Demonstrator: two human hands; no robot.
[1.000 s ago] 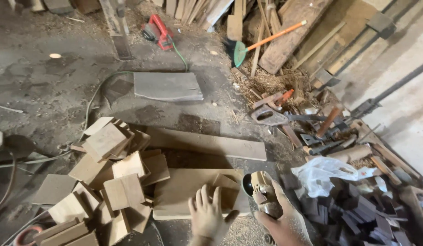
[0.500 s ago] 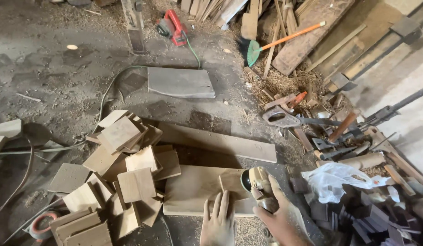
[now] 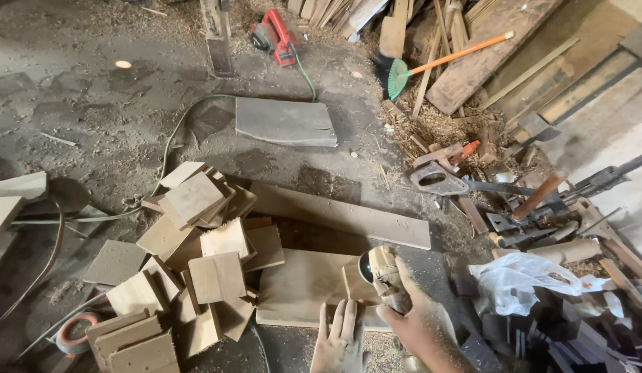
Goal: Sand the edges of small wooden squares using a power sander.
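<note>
Grinder (image 3: 382, 276): bottom centre, gripped in the dusty right hand (image 3: 421, 324), disc over a small wood piece.
Left hand (image 3: 342, 340): flat, fingers spread, apparently pinning the board (image 3: 300, 287).
Blocks (image 3: 196, 262): many square offcuts heaped at left, too jumbled to count.
Far: one red power tool (image 3: 274, 36), upper centre.

My left hand (image 3: 342, 342) is cut off at the wrist by the bottom edge. My right hand (image 3: 421, 324) covers the grinder (image 3: 383, 273) body, its disc face turned away. The small wood block (image 3: 359, 283) lies half hidden behind the tool.
</note>
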